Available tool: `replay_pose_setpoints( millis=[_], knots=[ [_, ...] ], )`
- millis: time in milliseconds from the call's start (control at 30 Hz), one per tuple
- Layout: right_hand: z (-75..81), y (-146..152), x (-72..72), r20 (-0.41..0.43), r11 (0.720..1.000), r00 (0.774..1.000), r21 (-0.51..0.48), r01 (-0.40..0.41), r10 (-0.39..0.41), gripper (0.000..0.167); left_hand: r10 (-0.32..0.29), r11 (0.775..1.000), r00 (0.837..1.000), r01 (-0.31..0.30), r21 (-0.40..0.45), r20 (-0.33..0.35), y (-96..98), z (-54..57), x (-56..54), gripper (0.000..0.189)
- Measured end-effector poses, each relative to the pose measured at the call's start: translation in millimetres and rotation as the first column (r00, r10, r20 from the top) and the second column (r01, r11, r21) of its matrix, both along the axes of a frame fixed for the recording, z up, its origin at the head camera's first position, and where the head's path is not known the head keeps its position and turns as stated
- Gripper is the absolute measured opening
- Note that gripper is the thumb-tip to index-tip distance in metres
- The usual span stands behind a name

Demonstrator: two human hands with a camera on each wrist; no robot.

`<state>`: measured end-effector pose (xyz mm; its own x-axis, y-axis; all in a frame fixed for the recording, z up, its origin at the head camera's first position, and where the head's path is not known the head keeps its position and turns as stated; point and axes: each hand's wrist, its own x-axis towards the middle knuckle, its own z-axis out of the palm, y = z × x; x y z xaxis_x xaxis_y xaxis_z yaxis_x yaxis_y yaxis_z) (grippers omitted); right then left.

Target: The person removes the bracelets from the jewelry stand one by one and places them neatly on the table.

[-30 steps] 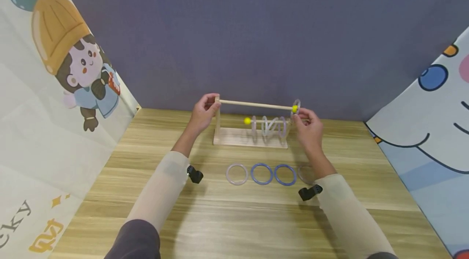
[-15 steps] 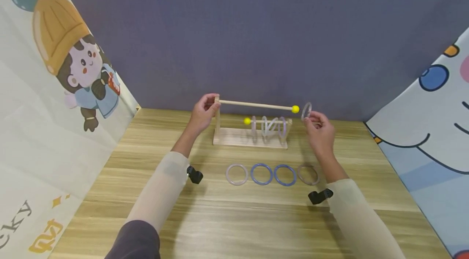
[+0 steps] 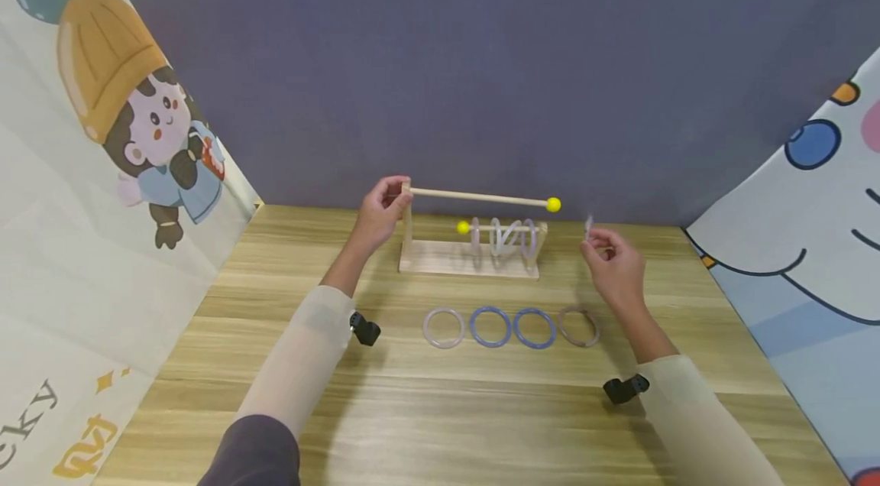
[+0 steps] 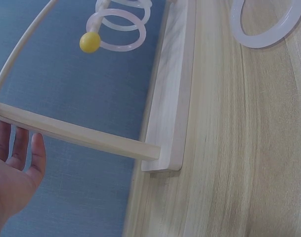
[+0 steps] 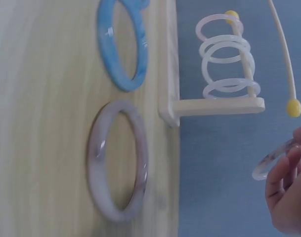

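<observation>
At the top of the left post of a wooden bangle stand (image 3: 470, 258), my left hand (image 3: 380, 215) grips the wood; in the left wrist view that hand (image 4: 14, 173) has its fingers at the post (image 4: 76, 131). My right hand (image 3: 619, 268) pinches a pale translucent bangle (image 3: 588, 228), held in the air right of the stand. Seen from the right wrist, this bangle (image 5: 269, 165) has darker streaks and sits near the yellow ball (image 5: 294, 107) ending the upper rod (image 3: 481, 197). The upper rod carries no bangle. Several pale bangles (image 3: 475, 238) hang on the lower rod.
In a row on the wooden table (image 3: 440, 409) before the stand lie a pale bangle (image 3: 426, 337), two blue bangles (image 3: 473, 335) and a brownish bangle (image 3: 596, 333). A dark blue-grey panel (image 3: 481, 73) rises behind, with printed cartoon panels at both sides.
My right hand has drawn the bangle away from the upper rod's yellow ball end, rightward and toward me, turning it nearly edge-on. My left hand stays at the post.
</observation>
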<state>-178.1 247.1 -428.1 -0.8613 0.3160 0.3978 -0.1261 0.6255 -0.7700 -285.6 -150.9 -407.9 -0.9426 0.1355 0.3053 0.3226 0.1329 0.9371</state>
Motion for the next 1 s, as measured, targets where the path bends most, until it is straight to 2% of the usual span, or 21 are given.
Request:
replay_pose_setpoints(
  millis=[200, 367, 533, 667, 867, 1000],
  knots=[
    [-6.7, 10, 9.0, 0.002, 0.979, 0.996, 0.181, -0.091, 0.092, 0.019, 0.005, 1.0, 1.0, -0.005, 0.004, 0.005, -0.1, -0.4, 0.0, 0.037],
    [-12.0, 19, 15.6, 0.048, 0.923, 0.983, 0.34, -0.182, 0.176, 0.017, 0.001, 1.0, 1.0, -0.001, -0.008, 0.003, -0.4, -1.0, -0.8, 0.038],
    [-18.8, 28, 22.7, 0.126, 0.866, 0.966, 0.428, -0.258, 0.226, 0.018, -0.001, 1.0, 1.0, 0.001, -0.013, 0.001, -0.2, -1.2, -0.8, 0.037],
    [-23.7, 36, 28.5, 0.196, 0.822, 0.952, 0.483, -0.303, 0.235, 0.019, -0.002, 1.0, 1.0, 0.002, -0.011, 0.001, 0.0, 0.5, 0.5, 0.036],
    [-29.5, 49, 37.6, 0.301, 0.78, 0.928, 0.517, -0.352, 0.22, 0.021, 0.003, 1.0, 1.0, -0.003, -0.011, 0.0, 0.0, 1.2, 0.6, 0.036],
    [-32.2, 54, 43.6, 0.363, 0.727, 0.908, 0.563, -0.394, 0.211, 0.018, 0.003, 1.0, 1.0, -0.003, -0.006, 0.004, -0.5, 1.2, 0.6, 0.037]
  ],
)
